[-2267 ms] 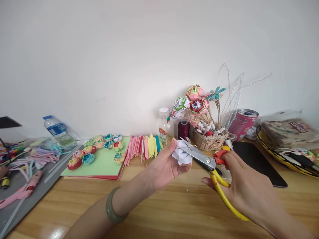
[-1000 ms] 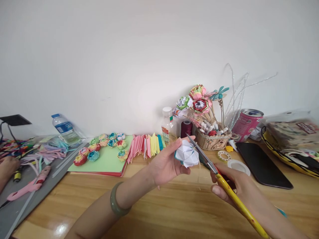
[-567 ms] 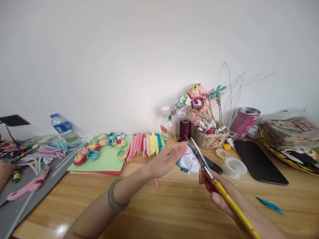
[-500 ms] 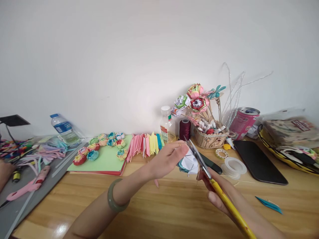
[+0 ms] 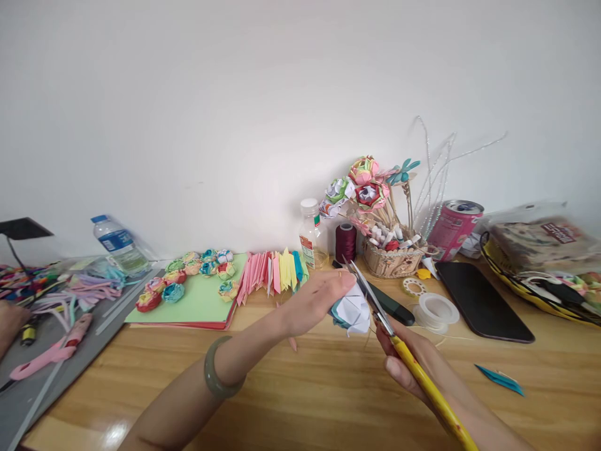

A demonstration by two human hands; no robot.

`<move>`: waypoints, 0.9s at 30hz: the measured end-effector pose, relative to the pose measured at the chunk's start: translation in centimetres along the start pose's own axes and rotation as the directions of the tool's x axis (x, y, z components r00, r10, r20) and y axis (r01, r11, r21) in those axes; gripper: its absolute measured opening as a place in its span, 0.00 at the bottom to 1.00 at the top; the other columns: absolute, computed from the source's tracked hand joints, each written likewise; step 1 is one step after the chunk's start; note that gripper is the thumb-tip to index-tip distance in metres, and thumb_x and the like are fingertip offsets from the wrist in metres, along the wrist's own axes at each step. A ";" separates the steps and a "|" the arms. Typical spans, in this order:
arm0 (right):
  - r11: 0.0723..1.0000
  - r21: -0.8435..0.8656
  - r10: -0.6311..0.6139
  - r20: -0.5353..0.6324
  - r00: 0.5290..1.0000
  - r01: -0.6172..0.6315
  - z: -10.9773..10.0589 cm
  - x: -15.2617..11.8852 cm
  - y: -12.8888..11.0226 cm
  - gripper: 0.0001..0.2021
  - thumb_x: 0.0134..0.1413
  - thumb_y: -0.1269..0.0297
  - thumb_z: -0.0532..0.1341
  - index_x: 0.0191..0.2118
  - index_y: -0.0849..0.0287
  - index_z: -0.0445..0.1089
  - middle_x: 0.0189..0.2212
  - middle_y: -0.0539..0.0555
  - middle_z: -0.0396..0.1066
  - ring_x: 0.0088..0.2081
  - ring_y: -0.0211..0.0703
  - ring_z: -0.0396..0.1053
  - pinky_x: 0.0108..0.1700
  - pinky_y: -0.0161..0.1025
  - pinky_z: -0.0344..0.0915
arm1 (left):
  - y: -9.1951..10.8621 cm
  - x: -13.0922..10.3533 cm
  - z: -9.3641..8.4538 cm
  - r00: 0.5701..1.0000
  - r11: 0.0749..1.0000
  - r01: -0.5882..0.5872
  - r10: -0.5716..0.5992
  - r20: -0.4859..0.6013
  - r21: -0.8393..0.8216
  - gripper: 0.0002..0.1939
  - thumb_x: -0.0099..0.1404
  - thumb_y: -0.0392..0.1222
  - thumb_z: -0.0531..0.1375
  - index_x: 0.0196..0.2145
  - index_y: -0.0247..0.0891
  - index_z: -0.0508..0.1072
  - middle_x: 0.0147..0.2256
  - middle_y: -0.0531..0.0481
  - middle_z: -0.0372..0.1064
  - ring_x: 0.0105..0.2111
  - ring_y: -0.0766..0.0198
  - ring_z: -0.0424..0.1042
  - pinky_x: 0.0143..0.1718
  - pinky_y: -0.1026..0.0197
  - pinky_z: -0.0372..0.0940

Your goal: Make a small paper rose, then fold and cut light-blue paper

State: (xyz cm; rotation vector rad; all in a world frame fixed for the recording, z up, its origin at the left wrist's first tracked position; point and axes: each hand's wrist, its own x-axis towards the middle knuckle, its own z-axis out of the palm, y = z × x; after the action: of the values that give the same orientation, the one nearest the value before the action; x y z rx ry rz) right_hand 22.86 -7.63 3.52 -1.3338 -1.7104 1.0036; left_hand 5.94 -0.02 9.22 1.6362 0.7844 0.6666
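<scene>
My left hand [image 5: 310, 305], with a green bangle at the wrist, is closed on a folded paper flower [image 5: 354, 313] in white and blue. The thumb and fingers grip its upper left side and hide part of it. In my right hand [image 5: 407, 354] is a pair of scissors with yellow handles [image 5: 419, 376]. Its blades point up and away, slightly apart, and pass along the flower's right side. Whether they touch the paper I cannot tell. A fine thread hangs near the flower's lower edge.
Paper rosettes [image 5: 173, 292] lie on green sheets [image 5: 197, 307] at left, beside folded paper strips [image 5: 263, 275]. Behind stand a glass bottle [image 5: 310, 241], a dark red thread spool [image 5: 346, 243] and a basket [image 5: 392, 263] of paper flowers. A phone [image 5: 483, 300] lies right. Another person's hand [image 5: 10, 326] shows far left.
The view has shifted slightly, so the background sits a little further left. The flower has tilted a bit in my left hand. Both hands keep their grip.
</scene>
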 end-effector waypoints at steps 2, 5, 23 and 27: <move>1.000 0.009 0.021 0.007 1.000 -0.021 0.0 0.1 0.4 0.26 0.42 0.34 0.54 0.24 0.57 0.58 0.20 0.48 0.54 0.23 0.37 0.52 0.22 0.35 0.53 | -0.1 0.1 -0.1 0.999 0.999 -0.028 0.027 0.034 0.038 0.22 0.60 0.58 0.49 0.21 0.37 0.62 0.21 0.53 0.59 0.24 0.68 0.59 0.23 0.66 0.56; 0.990 0.112 0.073 0.083 0.994 -0.083 0.1 0.1 1.4 0.29 0.41 0.31 0.53 0.21 0.56 0.52 0.17 0.45 0.47 0.19 0.33 0.45 0.19 0.34 0.46 | -0.2 0.3 -0.4 0.994 0.994 -0.078 0.072 0.080 0.073 0.24 0.61 0.60 0.47 0.20 0.37 0.61 0.22 0.53 0.59 0.24 0.69 0.59 0.24 0.65 0.56; 0.712 0.594 0.144 0.397 0.907 -0.373 3.5 -3.1 6.2 0.32 0.40 0.28 0.49 0.28 0.57 0.60 0.17 0.45 0.55 0.17 0.33 0.57 0.26 0.37 0.63 | -2.0 0.9 -2.1 0.973 0.981 -0.157 0.174 -0.150 0.117 0.25 0.59 0.48 0.60 0.52 0.37 0.67 0.54 0.44 0.63 0.51 0.58 0.64 0.47 0.62 0.62; 0.688 0.600 0.228 0.355 0.907 -0.408 4.7 -3.1 4.5 0.29 0.46 0.31 0.47 0.25 0.57 0.58 0.17 0.45 0.53 0.17 0.33 0.58 0.24 0.35 0.62 | -1.7 0.3 -2.0 0.969 0.974 -0.177 0.198 -0.151 0.139 0.25 0.59 0.47 0.60 0.53 0.38 0.65 0.52 0.44 0.65 0.49 0.59 0.65 0.48 0.60 0.60</move>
State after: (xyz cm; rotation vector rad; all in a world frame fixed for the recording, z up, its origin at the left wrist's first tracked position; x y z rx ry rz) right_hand 21.05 -10.63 -2.78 -1.0518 -1.0890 1.8549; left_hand 4.31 1.66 7.91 1.8018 0.8082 0.9119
